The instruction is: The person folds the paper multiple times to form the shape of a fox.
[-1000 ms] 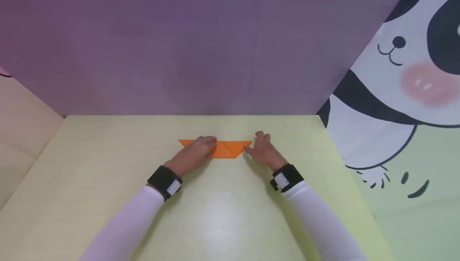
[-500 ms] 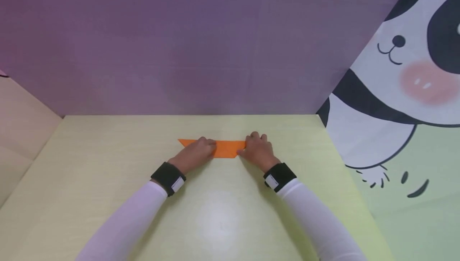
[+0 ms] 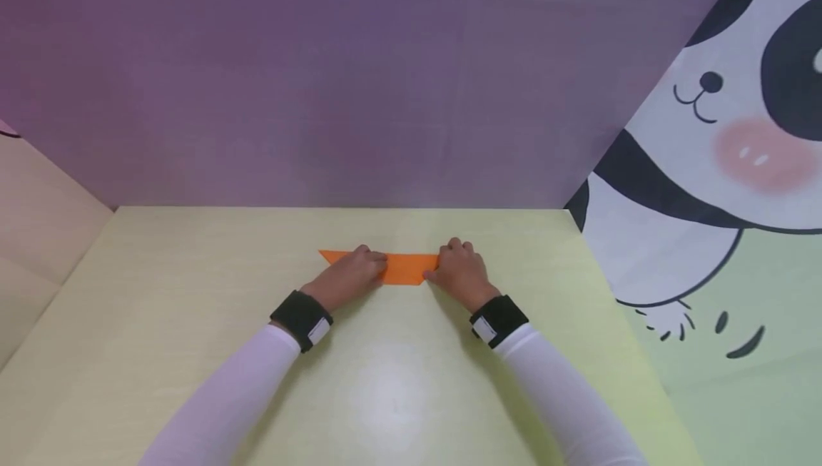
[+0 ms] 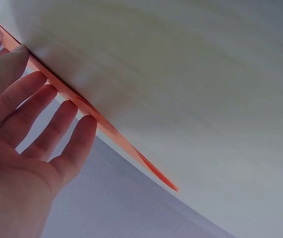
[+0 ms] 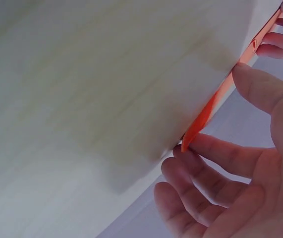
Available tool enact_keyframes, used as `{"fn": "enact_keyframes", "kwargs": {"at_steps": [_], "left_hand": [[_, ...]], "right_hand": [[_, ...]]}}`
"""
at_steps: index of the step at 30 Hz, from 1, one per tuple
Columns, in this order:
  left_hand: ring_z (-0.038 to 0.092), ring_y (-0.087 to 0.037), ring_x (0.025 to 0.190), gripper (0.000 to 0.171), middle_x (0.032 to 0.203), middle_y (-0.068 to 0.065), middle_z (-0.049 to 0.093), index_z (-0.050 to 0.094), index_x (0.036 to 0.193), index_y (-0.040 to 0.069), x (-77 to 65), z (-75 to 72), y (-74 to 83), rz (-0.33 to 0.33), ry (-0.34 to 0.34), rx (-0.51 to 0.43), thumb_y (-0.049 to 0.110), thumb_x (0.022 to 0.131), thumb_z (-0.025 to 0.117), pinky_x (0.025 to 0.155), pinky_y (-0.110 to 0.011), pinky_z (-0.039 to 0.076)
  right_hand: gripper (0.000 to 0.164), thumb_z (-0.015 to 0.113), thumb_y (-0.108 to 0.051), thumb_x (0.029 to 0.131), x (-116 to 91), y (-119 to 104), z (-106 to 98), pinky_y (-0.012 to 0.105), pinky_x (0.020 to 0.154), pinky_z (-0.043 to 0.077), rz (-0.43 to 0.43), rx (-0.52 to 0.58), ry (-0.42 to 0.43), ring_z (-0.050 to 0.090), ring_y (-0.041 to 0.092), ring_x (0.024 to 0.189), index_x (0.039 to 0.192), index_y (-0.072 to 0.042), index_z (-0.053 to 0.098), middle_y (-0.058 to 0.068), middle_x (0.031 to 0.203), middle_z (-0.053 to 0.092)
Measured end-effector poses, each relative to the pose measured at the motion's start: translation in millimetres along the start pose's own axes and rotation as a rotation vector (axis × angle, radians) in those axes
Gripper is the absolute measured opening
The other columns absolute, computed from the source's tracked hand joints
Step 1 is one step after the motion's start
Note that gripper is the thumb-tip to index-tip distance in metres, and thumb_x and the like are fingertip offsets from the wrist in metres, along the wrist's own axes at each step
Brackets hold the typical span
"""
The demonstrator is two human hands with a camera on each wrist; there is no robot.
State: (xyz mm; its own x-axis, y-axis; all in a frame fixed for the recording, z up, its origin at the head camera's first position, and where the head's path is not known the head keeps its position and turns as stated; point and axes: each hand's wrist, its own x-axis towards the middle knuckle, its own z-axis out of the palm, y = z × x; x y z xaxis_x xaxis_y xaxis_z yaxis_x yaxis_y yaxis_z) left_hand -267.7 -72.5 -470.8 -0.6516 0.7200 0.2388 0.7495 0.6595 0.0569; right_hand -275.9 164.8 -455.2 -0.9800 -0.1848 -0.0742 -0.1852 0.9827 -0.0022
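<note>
A folded orange sheet of paper [image 3: 406,269] lies across the table, a long flat strip with a pointed left end. My left hand [image 3: 347,277] covers its left-middle part. In the left wrist view, the thumb and fingertips of that hand sit on the paper strip [image 4: 116,138], whose layers part slightly at the free end. My right hand [image 3: 464,273] grips the strip's right end and hides its tip. The right wrist view has the thumb on the paper edge [image 5: 208,111] and the index finger at its slightly lifted end; the other fingers are bent beside it.
The pale wooden table [image 3: 392,373] ends at a purple backdrop [image 3: 385,95]. A panda-print sheet [image 3: 700,145] hangs at the right. Each wrist carries a black strap, such as the left wristband [image 3: 302,320].
My right hand has moved slightly left and closed over the paper's right end, covering its tip. My left hand has stayed almost in place on the strip.
</note>
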Motion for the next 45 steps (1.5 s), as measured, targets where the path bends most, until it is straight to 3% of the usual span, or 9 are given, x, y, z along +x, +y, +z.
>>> {"fn": "enact_keyframes", "kwargs": {"at_steps": [5, 10, 14, 19, 28, 37, 42, 45], "left_hand": [[0.058, -0.022, 0.086, 0.015, 0.104, -0.004, 0.069, 0.069, 0.103, 0.007, -0.1, 2.4, -1.2, -0.001, 0.015, -0.032, 0.01, 0.089, 0.065, 0.078, -0.028, 0.05], [0.058, -0.023, 0.09, 0.02, 0.108, -0.006, 0.069, 0.068, 0.107, 0.006, -0.7, 2.8, -1.7, -0.001, 0.025, -0.057, 0.013, 0.088, 0.067, 0.081, -0.03, 0.05], [0.058, -0.024, 0.096, 0.023, 0.117, -0.006, 0.067, 0.069, 0.111, 0.006, -1.0, 1.9, -2.7, -0.002, 0.005, -0.041, 0.015, 0.089, 0.068, 0.085, -0.03, 0.05], [0.058, -0.025, 0.098, 0.027, 0.125, -0.007, 0.065, 0.068, 0.116, 0.007, -0.7, 1.9, -3.2, -0.013, -0.004, -0.031, 0.015, 0.09, 0.066, 0.085, -0.031, 0.051], [0.054, -0.022, 0.092, 0.023, 0.125, -0.005, 0.065, 0.068, 0.115, 0.009, -0.3, 0.5, -3.3, -0.056, -0.029, -0.045, 0.015, 0.093, 0.062, 0.069, -0.03, 0.049], [0.051, -0.019, 0.084, 0.019, 0.112, -0.002, 0.069, 0.068, 0.11, 0.01, -2.4, 3.5, -4.6, -0.034, 0.015, -0.085, 0.014, 0.093, 0.062, 0.068, -0.026, 0.046], [0.051, -0.019, 0.089, 0.018, 0.117, -0.003, 0.067, 0.066, 0.112, 0.01, -1.9, 2.6, -5.3, -0.04, -0.003, -0.088, 0.014, 0.096, 0.058, 0.071, -0.028, 0.047], [0.05, -0.018, 0.087, 0.019, 0.112, -0.001, 0.068, 0.065, 0.113, 0.01, -2.4, 2.2, -5.5, -0.035, 0.005, -0.1, 0.013, 0.096, 0.057, 0.07, -0.027, 0.046]], "right_hand": [[0.051, 0.072, -0.049, 0.081, 3, 2, 2, 0.039, 0.07, 0.048, 0.003, 0.078, 0.03, 0.049, 0.027, 0.083, 0.099, -0.003, 0.057, 0.011, 0.096, 0.054], [0.029, 0.07, -0.026, 0.085, 4, 3, 2, 0.038, 0.062, 0.048, -0.024, 0.15, 0.108, 0.052, 0.026, 0.073, 0.092, -0.005, 0.051, 0.011, 0.085, 0.055], [0.015, 0.063, -0.011, 0.088, 4, -1, 1, 0.034, 0.06, 0.047, -0.084, 0.236, 0.141, 0.053, 0.024, 0.069, 0.091, -0.006, 0.05, 0.01, 0.081, 0.055], [0.01, 0.059, -0.003, 0.089, 2, -10, -3, 0.032, 0.062, 0.047, -0.205, 0.298, 0.19, 0.054, 0.021, 0.067, 0.091, -0.006, 0.05, 0.007, 0.077, 0.056], [0.015, 0.062, -0.004, 0.088, -13, -30, -1, 0.025, 0.059, 0.047, -0.431, 0.193, 0.291, 0.052, 0.016, 0.062, 0.091, -0.008, 0.049, 0.004, 0.071, 0.055], [0.014, 0.067, -0.014, 0.09, -25, -44, 7, 0.029, 0.067, 0.056, -0.587, 0.006, 0.426, 0.067, 0.02, 0.077, 0.092, -0.007, 0.055, 0.008, 0.086, 0.069], [0.017, 0.067, -0.018, 0.09, -27, -48, 9, 0.028, 0.057, 0.053, -0.628, -0.049, 0.479, 0.062, 0.019, 0.071, 0.091, -0.006, 0.055, 0.005, 0.077, 0.064], [0.017, 0.066, -0.019, 0.091, -28, -49, 10, 0.028, 0.054, 0.051, -0.633, -0.07, 0.481, 0.061, 0.019, 0.069, 0.092, -0.006, 0.055, 0.004, 0.075, 0.062]]}}
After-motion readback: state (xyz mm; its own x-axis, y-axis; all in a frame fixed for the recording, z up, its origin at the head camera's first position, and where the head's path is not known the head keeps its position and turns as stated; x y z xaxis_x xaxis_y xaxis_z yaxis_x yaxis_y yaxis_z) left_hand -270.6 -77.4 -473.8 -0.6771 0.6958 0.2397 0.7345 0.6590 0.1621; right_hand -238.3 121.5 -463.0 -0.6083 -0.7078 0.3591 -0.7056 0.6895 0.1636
